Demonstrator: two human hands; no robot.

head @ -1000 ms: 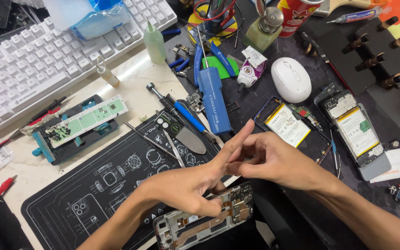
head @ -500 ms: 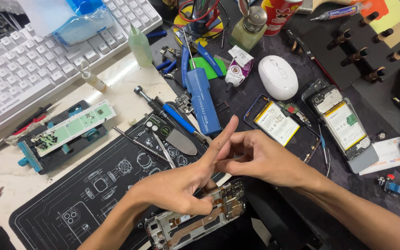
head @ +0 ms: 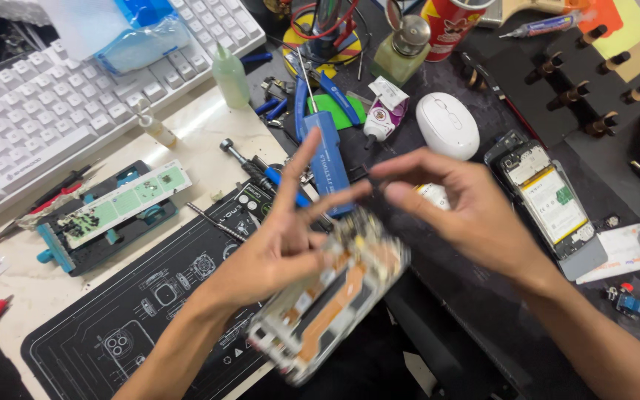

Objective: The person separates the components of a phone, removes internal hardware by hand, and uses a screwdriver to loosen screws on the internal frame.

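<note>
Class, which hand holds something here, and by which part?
The left hand holds the opened phone frame near its upper end; the right hand seems empty.

Grip: left hand clasping the opened phone frame above the front edge of the work mat.
Right of grip: right hand, just beside the frame's upper end.
Beyond grip: flat pry tool, then a small bottle.
Left of grip: clamp with circuit strip; keyboard behind it.
Far right: mouse, with a second opened phone nearer.
</note>
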